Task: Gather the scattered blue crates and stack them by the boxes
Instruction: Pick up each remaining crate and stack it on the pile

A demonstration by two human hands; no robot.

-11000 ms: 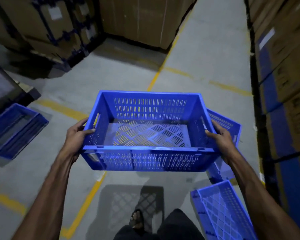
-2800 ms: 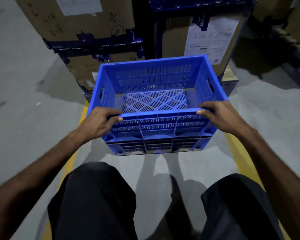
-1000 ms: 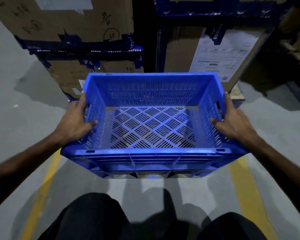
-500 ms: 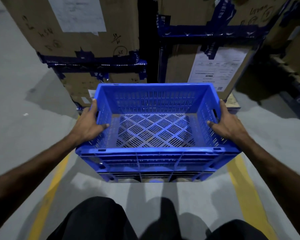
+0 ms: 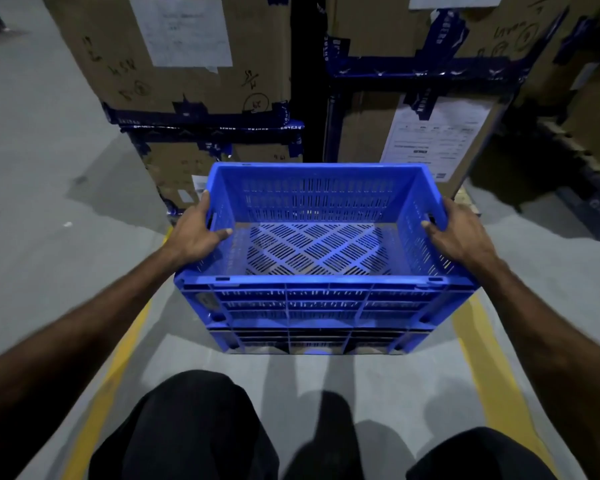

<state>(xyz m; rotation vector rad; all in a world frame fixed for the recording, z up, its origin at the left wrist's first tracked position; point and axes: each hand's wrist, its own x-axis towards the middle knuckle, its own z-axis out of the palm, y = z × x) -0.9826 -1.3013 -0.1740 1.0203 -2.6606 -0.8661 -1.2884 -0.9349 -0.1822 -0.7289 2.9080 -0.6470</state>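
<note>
- Both your arms reach forward and down, one to each short side of the blue crate (image 5: 321, 258).
- Your left hand (image 5: 196, 233) grips the crate's left rim, thumb hooked inside, fingers down the outer wall.
- Your right hand (image 5: 459, 230) grips the right rim the same way.
- The crate sits upright atop another blue crate (image 5: 321, 341), on the floor (image 5: 42, 237) just in front of the cardboard boxes (image 5: 194, 64).
</note>
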